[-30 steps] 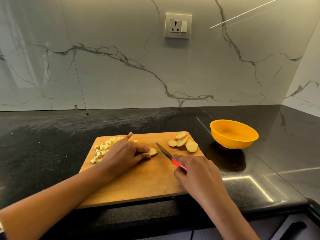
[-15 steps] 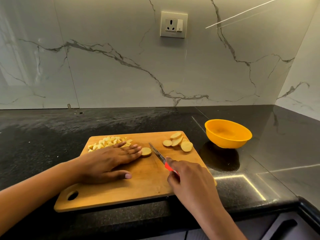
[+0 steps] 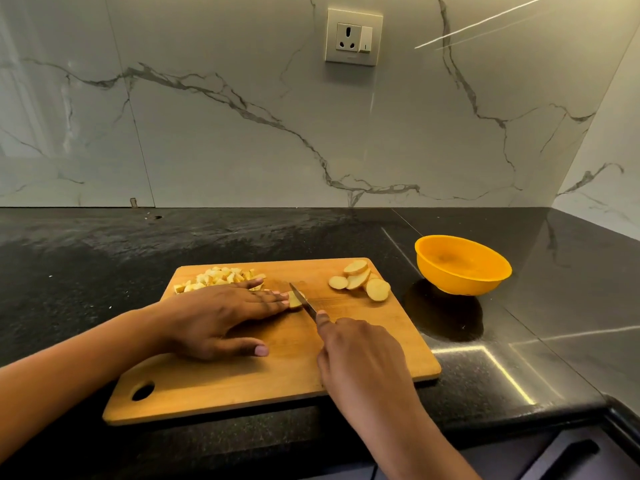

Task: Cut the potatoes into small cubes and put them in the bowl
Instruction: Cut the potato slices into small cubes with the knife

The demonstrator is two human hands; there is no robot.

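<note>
A black stone counter (image 3: 104, 271) meets a white marble wall (image 3: 207, 150) with a socket (image 3: 353, 36). On a wooden board (image 3: 259, 382), the left hand (image 3: 214, 317) lies flat, its straight fingers holding down a potato piece (image 3: 295, 301). The right hand (image 3: 360, 355) grips a knife (image 3: 304, 301) against that piece. Potato cubes (image 3: 218, 277) and slices (image 3: 360, 280) lie at the board's far edge. An orange bowl (image 3: 450, 282) sits just right of the board.

Bench (image 3: 104, 271): black speckled stone, glossy at the right, duller and rougher-looking at the left. A seam runs diagonally from the back toward the bowl. Small round hole (image 3: 157, 217) near the back wall, left.

Directly on it: a wooden cutting board (image 3: 214, 382), lying flat and slightly askew near the front edge, handle hole (image 3: 142, 391) at its near left corner. An orange bowl (image 3: 460, 284) sits upright just beside the board's far right corner, not touching it.
</note>
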